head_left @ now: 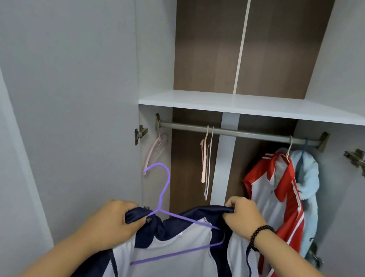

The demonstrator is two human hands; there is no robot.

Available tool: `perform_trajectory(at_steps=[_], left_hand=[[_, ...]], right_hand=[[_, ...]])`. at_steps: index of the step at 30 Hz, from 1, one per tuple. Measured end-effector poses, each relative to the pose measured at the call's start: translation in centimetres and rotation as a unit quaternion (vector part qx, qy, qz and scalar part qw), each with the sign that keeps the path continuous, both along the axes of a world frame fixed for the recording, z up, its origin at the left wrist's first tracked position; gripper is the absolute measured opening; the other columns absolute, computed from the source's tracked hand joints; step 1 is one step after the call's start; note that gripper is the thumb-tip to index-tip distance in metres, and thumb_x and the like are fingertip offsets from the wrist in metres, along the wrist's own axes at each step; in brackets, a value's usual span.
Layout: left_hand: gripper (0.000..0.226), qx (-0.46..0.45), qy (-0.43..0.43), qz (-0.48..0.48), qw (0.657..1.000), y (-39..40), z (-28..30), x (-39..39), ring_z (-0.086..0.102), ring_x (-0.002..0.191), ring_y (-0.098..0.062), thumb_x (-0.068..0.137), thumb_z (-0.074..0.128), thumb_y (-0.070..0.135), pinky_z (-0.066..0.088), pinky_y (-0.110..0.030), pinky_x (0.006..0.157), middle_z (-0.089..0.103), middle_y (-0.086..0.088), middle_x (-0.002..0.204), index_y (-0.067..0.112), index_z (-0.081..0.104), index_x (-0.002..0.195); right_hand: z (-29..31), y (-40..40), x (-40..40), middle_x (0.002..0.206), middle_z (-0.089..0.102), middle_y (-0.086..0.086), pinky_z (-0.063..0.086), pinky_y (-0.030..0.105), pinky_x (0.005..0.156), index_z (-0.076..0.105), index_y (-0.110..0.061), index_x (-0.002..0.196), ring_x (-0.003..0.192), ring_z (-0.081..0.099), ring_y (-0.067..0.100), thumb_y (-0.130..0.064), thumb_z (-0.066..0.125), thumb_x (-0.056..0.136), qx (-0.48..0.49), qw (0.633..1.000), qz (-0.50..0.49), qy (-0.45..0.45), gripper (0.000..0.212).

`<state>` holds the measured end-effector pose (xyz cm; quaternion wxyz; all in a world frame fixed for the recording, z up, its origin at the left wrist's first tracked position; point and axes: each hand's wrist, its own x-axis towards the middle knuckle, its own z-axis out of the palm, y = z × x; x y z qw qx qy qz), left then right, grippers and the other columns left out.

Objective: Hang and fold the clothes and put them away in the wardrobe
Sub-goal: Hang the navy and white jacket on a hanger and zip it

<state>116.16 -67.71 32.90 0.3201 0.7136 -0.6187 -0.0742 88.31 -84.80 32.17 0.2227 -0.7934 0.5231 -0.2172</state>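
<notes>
Purple hanger [171, 220] (hook up-left, below the far rail [238, 133]) sits inside the navy jacket [168, 253], gripped by left hand [113, 222] and right hand [244, 217].

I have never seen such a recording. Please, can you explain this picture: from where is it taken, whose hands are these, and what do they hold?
A camera worn on a person's head looks forward and down, so the hands are the person's own. The left hand and right hand both grip the collar of a navy and white jacket, with a purple hanger partly inside it. Ahead is an open wardrobe: a metal rail under a white shelf. On the rail hang empty pink hangers, a red and white jacket and a light blue garment.
</notes>
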Motion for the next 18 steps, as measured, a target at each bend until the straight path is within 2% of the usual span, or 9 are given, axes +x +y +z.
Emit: perform_trajectory(at_steps=[3, 6, 8, 9, 11, 16, 18], left_hand=[[0.031, -0.021, 0.026, 0.023, 0.999, -1.8, -1.0, -1.5, 0.037, 0.045, -0.009, 0.083, 0.067, 0.042, 0.032, -0.018, 0.046, 0.045, 0.009, 0.048, 0.023, 0.052, 0.063], [0.03, -0.028, 0.052, 0.019, 0.998, -3.6, -1.6, -3.1, 0.043, 0.047, -0.007, 0.082, 0.07, 0.038, 0.038, -0.022, 0.05, 0.052, 0.01, 0.051, 0.023, 0.056, 0.06], [0.028, -0.028, 0.065, -0.006, 0.997, -4.7, -1.8, -4.2, 0.043, 0.047, -0.007, 0.081, 0.07, 0.038, 0.036, -0.021, 0.049, 0.051, 0.012, 0.05, 0.028, 0.056, 0.059], [0.026, -0.031, 0.07, -0.021, 0.997, -5.2, -1.8, -4.8, 0.042, 0.047, -0.006, 0.08, 0.07, 0.039, 0.035, -0.02, 0.049, 0.051, 0.012, 0.05, 0.029, 0.056, 0.06], [0.031, -0.042, 0.066, -0.045, 0.996, -6.1, -2.0, -5.7, 0.043, 0.048, -0.007, 0.079, 0.069, 0.043, 0.036, -0.021, 0.049, 0.052, 0.008, 0.054, 0.019, 0.056, 0.064], [0.039, -0.06, 0.079, -0.074, 0.992, -7.8, -2.4, -6.8, 0.04, 0.047, -0.006, 0.075, 0.063, 0.051, 0.033, -0.024, 0.049, 0.054, 0.0, 0.059, 0.013, 0.056, 0.067], [0.046, -0.078, 0.092, -0.091, 0.989, -8.1, -2.2, -6.9, 0.034, 0.048, -0.005, 0.072, 0.062, 0.054, 0.03, -0.024, 0.049, 0.049, -0.005, 0.058, 0.01, 0.054, 0.067]], right_hand=[[1.0, 1.2, 0.5, 0.072, 0.063, 0.0, 0.054, 0.031, 0.061, 0.06, -0.019, 0.076, 0.068, 0.061, 0.016, -0.014, 0.055, 0.082, -0.009, 1.0, -0.003, 0.009, 0.009], [1.3, 2.1, 1.1, 0.08, 0.062, 0.0, 0.052, 0.03, 0.06, 0.058, -0.019, 0.092, 0.071, 0.061, 0.017, -0.019, 0.05, 0.09, -0.06, 0.996, 0.011, 0.06, 0.008], [1.2, 2.6, 1.6, 0.085, 0.064, 0.002, 0.052, 0.029, 0.06, 0.057, -0.018, 0.102, 0.073, 0.061, 0.018, -0.022, 0.048, 0.094, -0.083, 0.994, 0.026, 0.063, 0.012], [1.2, 2.8, 1.8, 0.087, 0.064, 0.002, 0.048, 0.025, 0.056, 0.056, -0.018, 0.105, 0.072, 0.06, 0.018, -0.023, 0.047, 0.096, -0.09, 0.994, 0.035, 0.055, 0.014], [1.2, 3.4, 2.3, 0.089, 0.065, 0.002, 0.039, 0.017, 0.049, 0.055, -0.021, 0.11, 0.069, 0.057, 0.015, -0.024, 0.047, 0.097, -0.11, 0.992, 0.056, 0.031, 0.016], [1.9, 4.6, 1.8, 0.082, 0.066, -0.008, 0.047, 0.02, 0.055, 0.054, -0.032, 0.109, 0.066, 0.06, 0.009, -0.026, 0.05, 0.093, -0.152, 0.981, 0.104, -0.064, 0.018], [2.2, 4.1, 0.5, 0.086, 0.065, -0.013, 0.048, 0.022, 0.061, 0.054, -0.034, 0.113, 0.072, 0.061, 0.007, -0.025, 0.053, 0.091, -0.166, 0.979, 0.094, -0.076, 0.024]])
